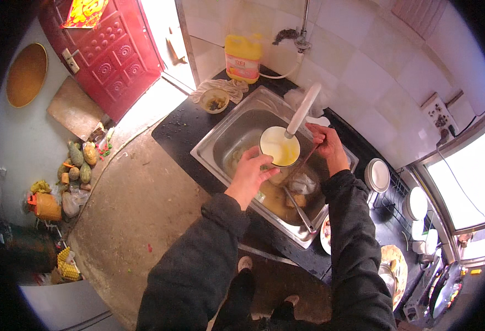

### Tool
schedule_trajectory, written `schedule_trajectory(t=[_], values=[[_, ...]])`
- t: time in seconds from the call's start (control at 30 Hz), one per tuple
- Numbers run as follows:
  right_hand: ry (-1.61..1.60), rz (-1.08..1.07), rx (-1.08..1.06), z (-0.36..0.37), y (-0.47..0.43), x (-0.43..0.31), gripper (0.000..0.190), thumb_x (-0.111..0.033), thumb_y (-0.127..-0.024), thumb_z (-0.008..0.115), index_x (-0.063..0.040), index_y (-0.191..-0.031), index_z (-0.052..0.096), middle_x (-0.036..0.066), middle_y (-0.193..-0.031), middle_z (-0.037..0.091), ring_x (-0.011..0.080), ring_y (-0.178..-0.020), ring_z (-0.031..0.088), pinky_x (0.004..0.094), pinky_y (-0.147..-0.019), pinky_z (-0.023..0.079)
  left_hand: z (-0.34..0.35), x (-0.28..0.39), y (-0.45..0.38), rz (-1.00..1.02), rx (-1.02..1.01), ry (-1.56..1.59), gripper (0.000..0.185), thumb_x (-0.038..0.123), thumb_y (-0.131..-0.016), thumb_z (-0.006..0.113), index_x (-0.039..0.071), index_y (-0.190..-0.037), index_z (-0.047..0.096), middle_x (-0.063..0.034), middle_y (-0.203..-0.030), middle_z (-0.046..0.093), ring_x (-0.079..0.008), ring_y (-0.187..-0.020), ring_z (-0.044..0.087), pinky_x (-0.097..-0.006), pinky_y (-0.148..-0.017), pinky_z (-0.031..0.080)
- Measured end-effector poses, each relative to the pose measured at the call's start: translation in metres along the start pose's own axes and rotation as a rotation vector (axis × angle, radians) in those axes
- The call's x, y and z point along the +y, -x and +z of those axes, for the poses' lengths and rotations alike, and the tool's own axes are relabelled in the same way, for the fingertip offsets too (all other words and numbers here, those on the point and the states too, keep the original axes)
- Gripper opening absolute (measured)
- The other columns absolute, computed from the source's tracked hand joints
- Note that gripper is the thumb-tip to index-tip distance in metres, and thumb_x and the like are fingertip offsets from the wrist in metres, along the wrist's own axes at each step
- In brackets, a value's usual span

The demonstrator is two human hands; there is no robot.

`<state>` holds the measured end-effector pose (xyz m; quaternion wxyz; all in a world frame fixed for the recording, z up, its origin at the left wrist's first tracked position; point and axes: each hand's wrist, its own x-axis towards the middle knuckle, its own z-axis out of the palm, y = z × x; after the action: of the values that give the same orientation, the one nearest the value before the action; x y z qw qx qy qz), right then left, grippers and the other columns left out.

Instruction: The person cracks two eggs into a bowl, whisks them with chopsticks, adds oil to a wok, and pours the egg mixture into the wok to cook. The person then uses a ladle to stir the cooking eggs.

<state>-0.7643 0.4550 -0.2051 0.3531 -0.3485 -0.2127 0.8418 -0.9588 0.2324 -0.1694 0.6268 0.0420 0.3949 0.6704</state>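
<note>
My left hand (pixel 253 176) grips a round bowl (pixel 277 142), white inside with a dark rim and some yellowish liquid in it. The bowl is tilted over the stainless steel sink (pixel 209 151), right under the end of a white faucet spout (pixel 304 109). In my right hand (pixel 327 147) are thin brown sticks (pixel 308 157) that look like chopsticks, slanting down beside the bowl. Murky water fills the sink's lower part. There, a metal-handled utensil (pixel 299 211) leans on the near rim, close to a clear plastic bag (pixel 302 183) and a brownish block (pixel 296 201).
On the black counter (pixel 176 132) stand a small bowl of scraps (pixel 214 101), a cloth (pixel 236 89) and a yellow detergent jug (pixel 243 58). Stacked white dishes (pixel 378 176) and a wire rack (pixel 393 194) are at right. A red door (pixel 114 58) stands ajar; squashes (pixel 77 159) lie by the wall.
</note>
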Motion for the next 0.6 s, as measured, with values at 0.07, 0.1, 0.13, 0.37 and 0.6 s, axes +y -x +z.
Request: schedule_trajectory(t=[0.07, 0.1, 0.13, 0.37, 0.6], values=[[0.232, -0.048, 0.097, 0.005, 0.006, -0.002, 0.034, -0.005, -0.094, 0.05, 0.005, -0.126, 0.055, 0.008, -0.094, 0.066, 0.005, -0.048, 0.036, 0.0209, -0.041, 0.033, 0.002, -0.002, 0.0, 0.006, 0.031, -0.037, 0.06, -0.006, -0.082, 0.063, 0.005, -0.135, 0.037, -0.0121, -0.12, 0.052, -0.0261, -0.1, 0.06, -0.0456, -0.08, 0.059], [0.379, -0.081, 0.178, 0.009, 0.009, -0.001, 0.037, -0.006, -0.093, 0.051, 0.001, -0.129, 0.054, 0.009, -0.093, 0.066, 0.006, -0.048, 0.036, 0.0223, -0.041, 0.033, 0.002, -0.003, 0.0, 0.008, 0.035, -0.059, 0.06, -0.005, -0.083, 0.062, 0.004, -0.137, 0.036, -0.0132, -0.123, 0.052, -0.0282, -0.105, 0.06, -0.0483, -0.084, 0.058], [0.517, -0.114, 0.235, 0.012, 0.013, 0.0, 0.04, -0.007, -0.093, 0.053, -0.002, -0.133, 0.053, 0.009, -0.093, 0.066, 0.0069, -0.047, 0.036, 0.0238, -0.041, 0.033, 0.002, -0.003, -0.001, 0.004, 0.033, -0.063, 0.06, -0.004, -0.085, 0.061, 0.002, -0.139, 0.035, -0.0143, -0.126, 0.051, -0.0303, -0.111, 0.06, -0.051, -0.088, 0.058], [0.606, -0.031, 0.13, 0.032, 0.017, 0.008, 0.068, -0.008, -0.091, 0.053, -0.024, -0.153, 0.029, 0.01, -0.091, 0.066, 0.0084, -0.048, 0.036, 0.0257, -0.041, 0.032, -0.001, -0.004, -0.007, 0.073, 0.073, -0.063, 0.073, -0.008, -0.079, 0.065, 0.006, -0.143, 0.031, -0.0155, -0.12, 0.053, -0.0306, -0.098, 0.063, -0.042, -0.081, 0.059], [0.626, -0.047, 0.137, 0.028, 0.017, 0.028, 0.065, -0.009, -0.093, 0.051, -0.024, -0.152, 0.028, 0.012, -0.088, 0.066, 0.0111, -0.047, 0.039, 0.0293, -0.041, 0.035, -0.011, -0.001, -0.007, 0.027, 0.03, -0.057, 0.066, -0.008, -0.08, 0.065, 0.005, -0.138, 0.036, -0.016, -0.123, 0.052, -0.0324, -0.099, 0.063, -0.0434, -0.082, 0.059]])
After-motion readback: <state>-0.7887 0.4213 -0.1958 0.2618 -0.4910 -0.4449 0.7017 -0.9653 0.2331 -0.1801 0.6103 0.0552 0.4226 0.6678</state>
